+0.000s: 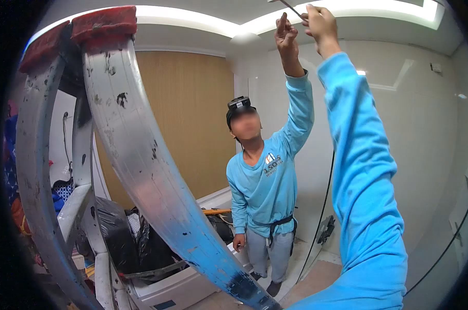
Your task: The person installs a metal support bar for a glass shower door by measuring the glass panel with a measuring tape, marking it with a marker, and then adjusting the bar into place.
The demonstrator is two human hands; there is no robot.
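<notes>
My right hand (321, 28) is raised to the top of the view, close to the ceiling, in a light blue sleeve. Its fingers are closed around a thin stick-like tool (295, 10), which slants up to the left. The tool's far end is cut off by the frame edge, so its kind cannot be made out. Just left of my hand, apart from it, a co-worker's raised hand (286, 37) points upward. My left hand is out of view.
A paint-spotted metal ladder (136, 129) with red caps stands close on the left. The co-worker (262, 175) stands below, facing me. Black bags (115, 227) lie behind the ladder. A black cable (327, 206) hangs along the white wall. A lit recess (192, 16) runs along the ceiling.
</notes>
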